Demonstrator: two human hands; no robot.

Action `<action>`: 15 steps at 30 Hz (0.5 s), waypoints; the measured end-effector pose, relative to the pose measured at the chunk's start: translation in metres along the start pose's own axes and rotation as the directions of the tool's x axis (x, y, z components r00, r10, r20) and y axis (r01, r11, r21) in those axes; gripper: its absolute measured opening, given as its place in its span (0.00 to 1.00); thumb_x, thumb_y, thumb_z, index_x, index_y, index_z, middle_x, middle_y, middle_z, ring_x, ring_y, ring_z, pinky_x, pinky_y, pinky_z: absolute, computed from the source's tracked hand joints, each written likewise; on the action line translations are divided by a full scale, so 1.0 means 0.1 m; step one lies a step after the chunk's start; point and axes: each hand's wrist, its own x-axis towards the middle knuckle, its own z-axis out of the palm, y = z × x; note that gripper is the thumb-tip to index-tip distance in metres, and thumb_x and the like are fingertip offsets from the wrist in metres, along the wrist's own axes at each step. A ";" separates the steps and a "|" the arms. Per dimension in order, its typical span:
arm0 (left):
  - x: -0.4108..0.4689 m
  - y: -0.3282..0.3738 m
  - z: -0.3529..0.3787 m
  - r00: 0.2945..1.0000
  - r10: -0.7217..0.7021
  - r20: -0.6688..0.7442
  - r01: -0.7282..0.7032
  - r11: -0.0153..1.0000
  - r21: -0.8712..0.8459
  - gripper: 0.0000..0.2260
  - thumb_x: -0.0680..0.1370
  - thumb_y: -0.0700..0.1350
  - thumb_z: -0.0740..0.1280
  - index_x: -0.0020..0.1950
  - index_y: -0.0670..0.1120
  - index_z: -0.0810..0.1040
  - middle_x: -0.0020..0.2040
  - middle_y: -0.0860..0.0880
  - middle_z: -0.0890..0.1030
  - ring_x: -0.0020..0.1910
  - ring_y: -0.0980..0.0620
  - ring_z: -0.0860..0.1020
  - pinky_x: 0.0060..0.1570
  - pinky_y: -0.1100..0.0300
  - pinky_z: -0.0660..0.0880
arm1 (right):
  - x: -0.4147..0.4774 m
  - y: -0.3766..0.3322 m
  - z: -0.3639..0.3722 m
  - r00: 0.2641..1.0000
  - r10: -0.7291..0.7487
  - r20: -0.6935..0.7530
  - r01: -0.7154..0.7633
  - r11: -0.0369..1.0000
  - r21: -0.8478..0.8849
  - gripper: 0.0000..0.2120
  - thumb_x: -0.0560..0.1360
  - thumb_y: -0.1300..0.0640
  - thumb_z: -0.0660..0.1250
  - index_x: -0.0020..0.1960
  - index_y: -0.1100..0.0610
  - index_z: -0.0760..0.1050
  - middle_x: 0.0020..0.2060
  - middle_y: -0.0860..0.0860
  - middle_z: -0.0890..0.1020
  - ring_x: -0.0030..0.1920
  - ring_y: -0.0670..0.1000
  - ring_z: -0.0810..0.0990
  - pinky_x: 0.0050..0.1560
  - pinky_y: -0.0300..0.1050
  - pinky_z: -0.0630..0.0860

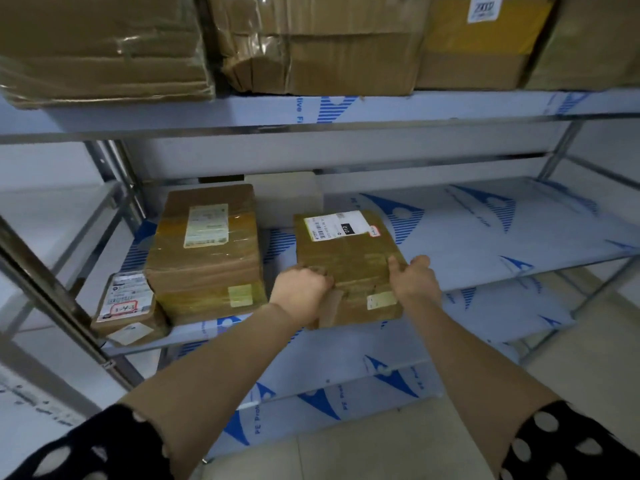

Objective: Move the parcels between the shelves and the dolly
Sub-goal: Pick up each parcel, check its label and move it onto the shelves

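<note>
View: head, the only 1 supplied.
Parcel location: brown parcel (348, 265) lies flat on the middle shelf (485, 244), its near end at the shelf's front lip.
Long axis: runs front to back, away from the person; shipping label (334, 226) sits at the far end.
Left hand (301, 289): at the near-left corner, fingers curled over the top edge, holding it.
Right hand (414, 280): at the near-right corner, thumb on the top face, fingers down the right side, pinching it.
Grip relation: both hands hold the near end only, so most of the parcel lies beyond the grip, deeper into the shelf. Neither hand is clearly nearer.
Neighbours: 1 large taped parcel (207, 251) just beside on the left, with a gap between them; 1 small parcel (126, 306) further left; a white box (284, 195) behind.
Right of parcel: bare film-covered shelf surface.
Dolly: not in view.
Judgement: direction cannot be told; a straight pull or push along the long axis suits either, with weight likely tipping forward off the grip.
</note>
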 end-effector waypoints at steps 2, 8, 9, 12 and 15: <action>0.00 0.12 -0.05 0.988 -0.151 -0.046 0.138 0.969 -0.204 0.13 0.79 0.52 0.59 0.54 0.47 0.78 0.51 0.48 0.80 0.51 0.46 0.78 0.45 0.57 0.73 | 0.00 0.09 -0.07 0.999 0.035 0.017 -0.034 0.996 -0.087 0.27 0.79 0.39 0.52 0.65 0.60 0.65 0.61 0.60 0.75 0.61 0.61 0.73 0.56 0.52 0.70; 0.24 0.13 -0.09 0.819 -0.511 0.262 0.557 0.597 -0.577 0.18 0.78 0.44 0.63 0.66 0.41 0.67 0.60 0.40 0.75 0.56 0.41 0.77 0.50 0.53 0.74 | -0.04 0.08 -0.10 0.986 -0.084 0.147 0.051 0.975 0.215 0.14 0.80 0.54 0.59 0.59 0.63 0.72 0.55 0.60 0.78 0.51 0.56 0.76 0.50 0.47 0.73; 0.25 0.12 -0.09 0.806 -0.511 0.297 0.572 0.547 -0.611 0.17 0.77 0.44 0.64 0.65 0.42 0.69 0.58 0.41 0.77 0.53 0.42 0.78 0.48 0.54 0.75 | -0.07 0.09 -0.12 0.984 -0.064 0.164 0.016 0.960 0.280 0.11 0.79 0.56 0.61 0.58 0.62 0.72 0.54 0.59 0.79 0.49 0.56 0.77 0.50 0.47 0.74; 0.16 0.14 -0.12 0.789 -0.501 0.356 0.595 0.479 -0.645 0.14 0.73 0.44 0.70 0.56 0.44 0.73 0.53 0.44 0.79 0.49 0.45 0.79 0.44 0.56 0.76 | -0.21 0.22 -0.20 0.961 0.021 0.276 -0.138 0.901 0.411 0.13 0.76 0.63 0.66 0.60 0.61 0.71 0.52 0.54 0.78 0.54 0.57 0.78 0.55 0.49 0.76; -0.07 0.26 -0.17 0.784 -0.485 0.388 0.611 0.487 -0.625 0.17 0.71 0.46 0.75 0.55 0.43 0.74 0.55 0.43 0.78 0.55 0.45 0.78 0.53 0.54 0.76 | -0.41 0.43 -0.27 0.918 0.074 0.389 -0.259 0.855 0.450 0.12 0.73 0.62 0.70 0.56 0.57 0.74 0.52 0.54 0.80 0.51 0.54 0.79 0.58 0.52 0.77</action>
